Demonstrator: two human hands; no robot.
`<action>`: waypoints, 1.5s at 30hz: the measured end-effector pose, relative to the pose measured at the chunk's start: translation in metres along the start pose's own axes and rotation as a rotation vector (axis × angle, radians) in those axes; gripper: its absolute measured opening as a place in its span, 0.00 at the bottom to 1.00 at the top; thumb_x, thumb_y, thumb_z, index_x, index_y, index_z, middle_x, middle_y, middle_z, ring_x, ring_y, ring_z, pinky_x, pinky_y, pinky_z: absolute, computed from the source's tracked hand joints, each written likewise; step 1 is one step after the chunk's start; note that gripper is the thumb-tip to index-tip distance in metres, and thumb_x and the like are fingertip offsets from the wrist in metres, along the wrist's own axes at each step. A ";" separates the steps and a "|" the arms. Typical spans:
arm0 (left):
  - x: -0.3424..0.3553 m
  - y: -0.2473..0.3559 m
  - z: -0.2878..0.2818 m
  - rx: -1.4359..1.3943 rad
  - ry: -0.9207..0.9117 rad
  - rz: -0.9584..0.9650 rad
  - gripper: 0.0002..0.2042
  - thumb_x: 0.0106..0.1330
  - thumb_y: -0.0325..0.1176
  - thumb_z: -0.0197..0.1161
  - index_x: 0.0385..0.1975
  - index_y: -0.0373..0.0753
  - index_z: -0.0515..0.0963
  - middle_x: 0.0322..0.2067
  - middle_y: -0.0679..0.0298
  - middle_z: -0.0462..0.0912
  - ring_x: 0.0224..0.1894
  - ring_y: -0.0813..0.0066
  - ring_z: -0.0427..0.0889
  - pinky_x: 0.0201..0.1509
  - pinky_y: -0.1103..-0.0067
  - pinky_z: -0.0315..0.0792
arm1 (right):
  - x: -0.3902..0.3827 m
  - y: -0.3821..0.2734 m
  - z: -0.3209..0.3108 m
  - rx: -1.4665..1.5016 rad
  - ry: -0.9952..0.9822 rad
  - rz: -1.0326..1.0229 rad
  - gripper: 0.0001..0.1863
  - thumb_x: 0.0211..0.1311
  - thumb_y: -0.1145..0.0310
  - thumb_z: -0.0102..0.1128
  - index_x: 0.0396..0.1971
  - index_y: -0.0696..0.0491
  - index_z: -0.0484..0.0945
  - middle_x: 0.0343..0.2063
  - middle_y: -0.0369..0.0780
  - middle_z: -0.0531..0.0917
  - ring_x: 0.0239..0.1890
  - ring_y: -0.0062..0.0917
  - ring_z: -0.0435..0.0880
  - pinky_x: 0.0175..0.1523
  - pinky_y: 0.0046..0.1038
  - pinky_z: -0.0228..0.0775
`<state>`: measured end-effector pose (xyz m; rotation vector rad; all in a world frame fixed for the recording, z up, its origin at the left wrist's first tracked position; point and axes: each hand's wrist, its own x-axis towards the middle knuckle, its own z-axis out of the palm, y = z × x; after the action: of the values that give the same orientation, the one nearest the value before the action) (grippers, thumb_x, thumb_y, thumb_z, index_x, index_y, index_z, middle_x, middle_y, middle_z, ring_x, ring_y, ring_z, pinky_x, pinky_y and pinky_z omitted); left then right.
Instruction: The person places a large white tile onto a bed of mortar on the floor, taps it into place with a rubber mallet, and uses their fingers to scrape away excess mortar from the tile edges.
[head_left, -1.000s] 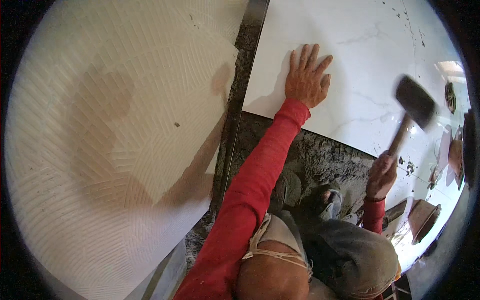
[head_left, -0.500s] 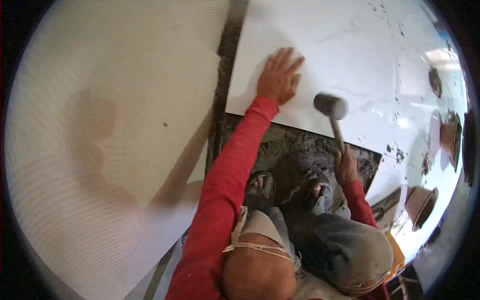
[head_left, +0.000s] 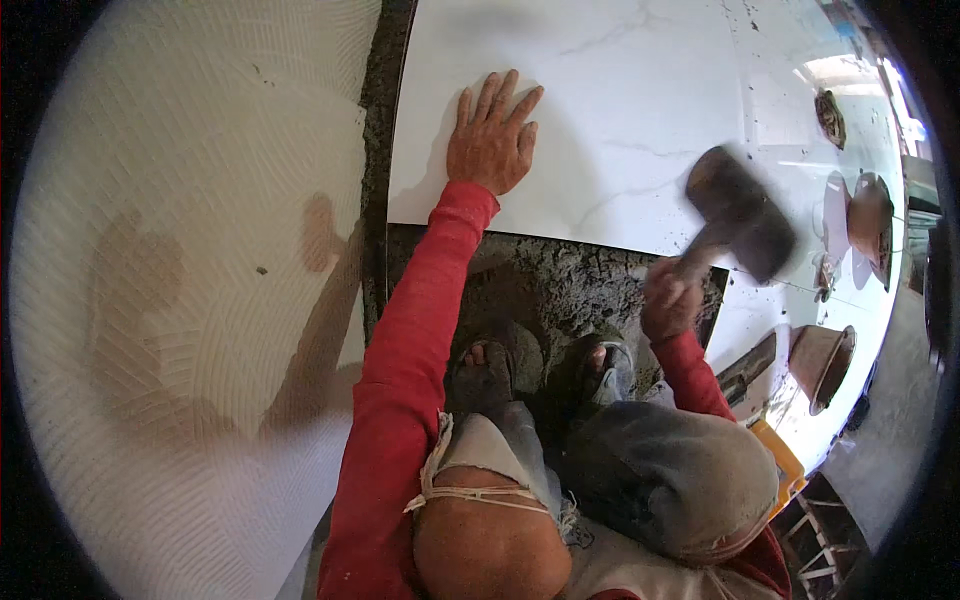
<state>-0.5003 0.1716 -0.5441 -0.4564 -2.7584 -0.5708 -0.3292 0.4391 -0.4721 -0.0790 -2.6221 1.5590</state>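
My left hand (head_left: 492,138) lies flat with fingers spread on a large white marbled floor tile (head_left: 600,150), close to its left edge. Gripped by its handle, a dark rubber mallet (head_left: 741,212) is in my right hand (head_left: 670,299), its head blurred and raised over the right part of the tile. Below the tile's near edge lies dark wet mortar (head_left: 560,275), where my sandalled feet rest.
A cream wall (head_left: 230,260) with a ridged pattern rises on the left. Brown bowls, one upper (head_left: 869,226) and one lower (head_left: 822,364), stand on the tiles at right. A crumpled dark lump (head_left: 829,119) lies farther back. Something yellow (head_left: 780,455) is beside my right knee.
The mallet has lifted off toward the right and nearer the camera. My left hand stays flat on the tile, its fingers more widely spread. The whole view has shifted a little.
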 end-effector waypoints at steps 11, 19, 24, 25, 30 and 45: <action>-0.001 0.001 -0.008 0.008 0.039 -0.029 0.24 0.67 0.41 0.51 0.65 0.53 0.65 0.67 0.57 0.60 0.70 0.55 0.56 0.72 0.54 0.47 | 0.012 -0.008 -0.003 -0.638 -0.350 0.036 0.20 0.72 0.57 0.44 0.42 0.62 0.69 0.15 0.43 0.75 0.18 0.29 0.78 0.25 0.29 0.68; -0.002 0.006 -0.010 -0.018 0.033 -0.053 0.24 0.68 0.40 0.51 0.65 0.53 0.64 0.68 0.58 0.59 0.70 0.56 0.55 0.72 0.54 0.47 | 0.001 0.013 -0.010 0.002 -0.068 0.091 0.19 0.70 0.59 0.49 0.49 0.59 0.68 0.21 0.47 0.75 0.20 0.30 0.74 0.25 0.32 0.66; 0.001 0.009 -0.014 -0.005 -0.006 -0.079 0.25 0.67 0.39 0.51 0.66 0.52 0.63 0.68 0.59 0.59 0.71 0.58 0.54 0.73 0.55 0.46 | -0.014 0.022 -0.011 -0.460 -0.121 -0.018 0.20 0.69 0.61 0.48 0.53 0.59 0.65 0.26 0.56 0.80 0.26 0.57 0.79 0.31 0.51 0.70; 0.002 0.009 -0.014 -0.011 -0.012 -0.065 0.25 0.67 0.39 0.51 0.66 0.52 0.63 0.68 0.59 0.59 0.71 0.58 0.54 0.73 0.55 0.46 | -0.013 0.021 -0.010 -0.256 -0.054 0.021 0.21 0.69 0.60 0.49 0.53 0.60 0.65 0.24 0.57 0.79 0.26 0.57 0.79 0.31 0.51 0.69; 0.004 0.010 -0.014 0.014 -0.052 -0.091 0.25 0.67 0.40 0.51 0.66 0.52 0.63 0.69 0.60 0.57 0.72 0.58 0.52 0.74 0.56 0.45 | 0.003 0.002 -0.012 -0.557 -0.289 -0.050 0.23 0.72 0.53 0.43 0.44 0.62 0.68 0.15 0.48 0.75 0.16 0.39 0.76 0.23 0.35 0.66; 0.004 0.013 -0.014 0.165 -0.013 -0.266 0.32 0.70 0.42 0.47 0.68 0.30 0.50 0.70 0.48 0.49 0.73 0.55 0.47 0.75 0.61 0.44 | 0.071 -0.019 0.004 -0.214 0.043 -0.105 0.17 0.72 0.60 0.45 0.44 0.61 0.68 0.12 0.45 0.72 0.16 0.42 0.76 0.22 0.38 0.67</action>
<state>-0.4960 0.1784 -0.5262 -0.0556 -2.8692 -0.3933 -0.4006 0.4328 -0.4532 0.0101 -2.7016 1.2271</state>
